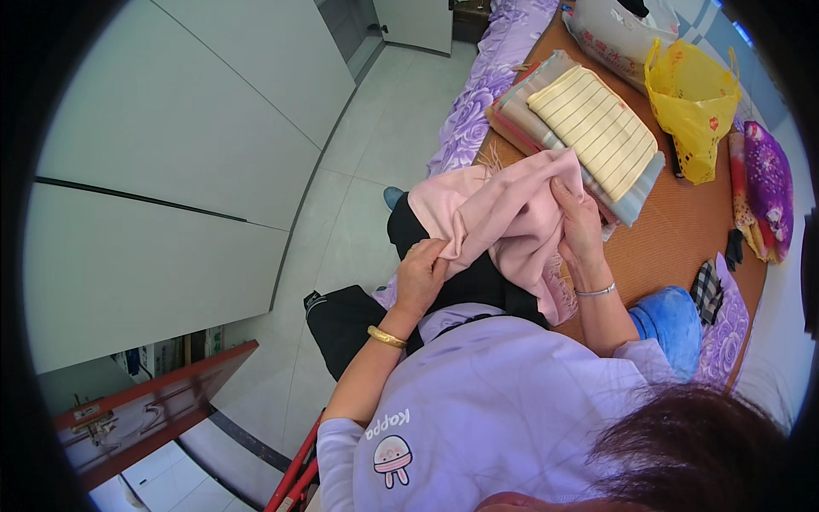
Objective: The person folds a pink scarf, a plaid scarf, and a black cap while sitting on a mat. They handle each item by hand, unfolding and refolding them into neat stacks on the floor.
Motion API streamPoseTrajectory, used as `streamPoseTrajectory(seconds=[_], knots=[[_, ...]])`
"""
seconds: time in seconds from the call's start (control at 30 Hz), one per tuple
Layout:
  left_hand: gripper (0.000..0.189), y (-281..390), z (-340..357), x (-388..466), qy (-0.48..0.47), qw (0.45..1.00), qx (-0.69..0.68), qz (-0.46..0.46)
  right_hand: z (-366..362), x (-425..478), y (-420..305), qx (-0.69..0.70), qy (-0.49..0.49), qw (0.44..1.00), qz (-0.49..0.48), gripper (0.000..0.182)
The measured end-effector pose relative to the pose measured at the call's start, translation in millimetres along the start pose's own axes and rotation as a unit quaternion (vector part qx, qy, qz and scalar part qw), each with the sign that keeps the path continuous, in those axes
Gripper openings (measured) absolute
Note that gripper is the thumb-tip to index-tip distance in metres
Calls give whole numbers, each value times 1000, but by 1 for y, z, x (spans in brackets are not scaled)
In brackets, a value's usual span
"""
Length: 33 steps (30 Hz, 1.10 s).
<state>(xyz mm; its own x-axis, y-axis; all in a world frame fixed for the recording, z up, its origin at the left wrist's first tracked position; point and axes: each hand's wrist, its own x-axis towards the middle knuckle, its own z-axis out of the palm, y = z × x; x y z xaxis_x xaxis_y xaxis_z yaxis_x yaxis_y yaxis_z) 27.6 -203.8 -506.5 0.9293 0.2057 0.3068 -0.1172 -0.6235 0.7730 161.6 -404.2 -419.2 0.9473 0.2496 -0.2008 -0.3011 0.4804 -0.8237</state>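
Note:
A pink fringed scarf (512,217) lies across my lap and is held up between both hands, loosely gathered. My left hand (422,272) pinches its near edge, fingers closed on the cloth. On the other side, my right hand (578,221) grips an upper part of the scarf with the thumb on top. Fringe hangs at its lower right end and shows again at its upper edge. Just beyond my right hand rests a stack of folded cloths, with a cream striped cloth (595,131) on top of a grey-blue plaid one (633,195).
The stack lies on a brown mat (688,233) over a bed. A yellow plastic bag (694,109), a white plastic bag (614,38), a purple patterned cushion (768,192) and a blue plush item (672,326) are there too. White cabinets (192,128) stand left, above a red-framed door (160,403).

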Motion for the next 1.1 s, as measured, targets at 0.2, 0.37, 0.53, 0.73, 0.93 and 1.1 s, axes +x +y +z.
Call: streamPoseTrajectory(seconds=[0.2, 0.37, 0.53, 0.73, 0.93, 1.1], knots=[[37, 22, -11, 1, -96, 993, 47, 51, -2, -1, 1, 11, -5, 1000, 7, 22], [24, 4, 2, 0, -22, 996, 75, 44, -14, 0, 0, -59, -31, 997, -28, 23], [26, -21, -16, -7, 50, 993, -12, -106, -45, -6, -13, -249, -27, 965, -71, 31], [32, -5, -47, 7, 113, 990, -23, -86, -53, -21, -21, -479, -87, 860, -152, 56], [33, -2, -52, 11, 106, 992, -2, -62, -39, -16, -39, -742, -267, 611, -69, 52], [33, -4, -51, 6, 90, 994, 21, -60, -35, -5, -33, -826, -340, 450, -2, 38]])
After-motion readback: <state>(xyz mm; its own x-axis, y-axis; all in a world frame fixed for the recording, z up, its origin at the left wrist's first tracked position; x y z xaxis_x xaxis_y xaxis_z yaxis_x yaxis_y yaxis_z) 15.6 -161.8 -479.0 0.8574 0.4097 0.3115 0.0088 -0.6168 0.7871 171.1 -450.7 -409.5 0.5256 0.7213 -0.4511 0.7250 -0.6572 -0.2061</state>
